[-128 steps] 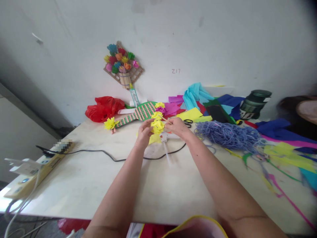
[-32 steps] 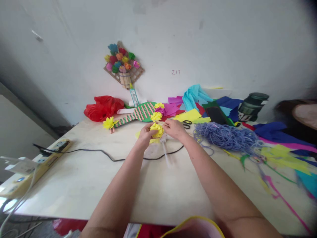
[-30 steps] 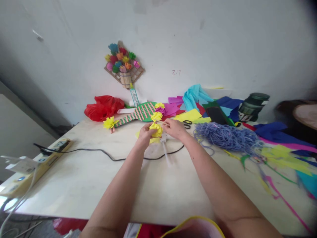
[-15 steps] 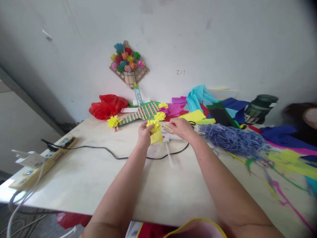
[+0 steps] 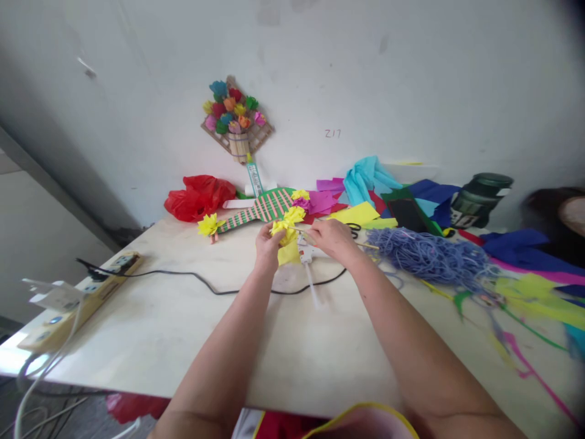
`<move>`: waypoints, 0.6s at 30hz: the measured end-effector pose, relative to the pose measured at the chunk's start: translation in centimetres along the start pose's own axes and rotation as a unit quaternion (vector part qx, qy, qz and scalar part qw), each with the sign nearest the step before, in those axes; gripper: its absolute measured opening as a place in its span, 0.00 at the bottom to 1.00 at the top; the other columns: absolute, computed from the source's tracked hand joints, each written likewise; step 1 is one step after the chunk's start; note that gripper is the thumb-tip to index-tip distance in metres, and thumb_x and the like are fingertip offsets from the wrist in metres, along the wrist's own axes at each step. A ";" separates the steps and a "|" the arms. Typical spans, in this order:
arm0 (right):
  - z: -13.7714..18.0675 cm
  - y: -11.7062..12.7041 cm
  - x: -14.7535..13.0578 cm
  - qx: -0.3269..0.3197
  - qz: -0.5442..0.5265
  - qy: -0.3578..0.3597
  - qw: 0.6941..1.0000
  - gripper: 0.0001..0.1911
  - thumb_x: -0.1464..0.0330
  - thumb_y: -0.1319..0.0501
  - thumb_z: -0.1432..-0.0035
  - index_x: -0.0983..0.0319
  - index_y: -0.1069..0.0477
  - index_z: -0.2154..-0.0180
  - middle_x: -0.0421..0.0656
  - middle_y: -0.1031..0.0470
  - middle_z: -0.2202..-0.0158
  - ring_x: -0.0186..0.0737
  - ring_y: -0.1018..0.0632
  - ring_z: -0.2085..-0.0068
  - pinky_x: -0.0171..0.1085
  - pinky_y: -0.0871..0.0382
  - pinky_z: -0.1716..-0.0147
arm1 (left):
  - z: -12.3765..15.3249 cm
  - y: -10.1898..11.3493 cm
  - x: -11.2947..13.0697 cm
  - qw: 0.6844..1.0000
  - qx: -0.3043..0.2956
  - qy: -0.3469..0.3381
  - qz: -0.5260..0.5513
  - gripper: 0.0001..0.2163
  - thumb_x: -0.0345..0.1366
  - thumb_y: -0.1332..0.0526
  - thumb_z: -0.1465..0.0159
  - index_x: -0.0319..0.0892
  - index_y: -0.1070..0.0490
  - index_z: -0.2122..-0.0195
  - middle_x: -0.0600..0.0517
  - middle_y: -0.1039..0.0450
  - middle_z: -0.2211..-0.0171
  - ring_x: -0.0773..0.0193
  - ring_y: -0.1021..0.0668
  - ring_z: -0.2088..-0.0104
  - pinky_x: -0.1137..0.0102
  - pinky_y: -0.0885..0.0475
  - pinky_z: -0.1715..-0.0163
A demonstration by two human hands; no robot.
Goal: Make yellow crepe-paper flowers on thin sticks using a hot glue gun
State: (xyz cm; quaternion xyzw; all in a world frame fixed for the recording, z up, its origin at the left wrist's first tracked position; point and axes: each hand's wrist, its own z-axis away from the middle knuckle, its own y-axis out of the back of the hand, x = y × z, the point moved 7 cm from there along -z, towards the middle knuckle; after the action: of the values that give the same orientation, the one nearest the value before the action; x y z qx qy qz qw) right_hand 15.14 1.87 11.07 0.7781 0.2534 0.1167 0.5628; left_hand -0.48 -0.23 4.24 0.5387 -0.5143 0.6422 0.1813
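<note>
My left hand point(image 5: 267, 247) is closed on a yellow crepe-paper flower point(image 5: 284, 230), its petals crumpled. My right hand point(image 5: 334, 239) pinches a thin wooden stick point(image 5: 299, 230) whose left tip touches the flower. Under my right hand lies a white glue gun point(image 5: 305, 251) with a clear glue stick jutting toward me; the hand covers part of it. A piece of yellow paper point(image 5: 289, 252) lies below the flower. Just behind is a green guitar-shaped craft point(image 5: 274, 205) with pinkish stripes, with yellow and magenta paper flowers on it.
On the left edge sits a power strip point(image 5: 82, 305); a black cord point(image 5: 196, 277) crosses from it. A purple yarn bundle point(image 5: 425, 259), scissors point(image 5: 354, 229), crepe-paper sheets point(image 5: 361, 214) and a dark bottle point(image 5: 479, 198) lie rightward. A red plastic bag point(image 5: 198, 198) rests at the back.
My right hand has turned slightly and edged left with the stick, toward the flower. My left hand stays nearly in place, still holding the flower.
</note>
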 end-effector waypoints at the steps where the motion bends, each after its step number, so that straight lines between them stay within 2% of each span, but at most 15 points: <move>1: 0.0 0.0 0.0 0.001 0.001 0.000 1.000 0.18 0.61 0.49 0.38 0.59 0.22 0.64 0.46 0.20 0.65 0.43 0.23 0.62 0.36 0.41 0.70 | 0.0 0.0 0.1 1.000 0.001 -0.003 -0.002 0.20 0.35 0.31 0.62 0.39 0.31 0.65 0.55 0.28 0.75 0.69 0.27 0.77 0.74 0.33 0.76; 18: 0.0 0.0 -0.5 0.005 -0.019 -0.002 1.000 0.17 0.62 0.49 0.38 0.60 0.22 0.64 0.48 0.20 0.64 0.42 0.23 0.62 0.36 0.42 0.69 | 0.0 -0.3 0.1 0.999 -0.006 -0.016 -0.042 0.22 0.36 0.31 0.62 0.40 0.30 0.64 0.54 0.28 0.74 0.67 0.26 0.76 0.73 0.33 0.76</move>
State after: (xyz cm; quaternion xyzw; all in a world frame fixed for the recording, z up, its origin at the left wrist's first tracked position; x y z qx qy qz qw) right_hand 14.71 1.58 11.11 0.7759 0.2676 0.1028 0.5620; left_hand -0.30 -0.16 4.44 0.5691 -0.4980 0.6219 0.2034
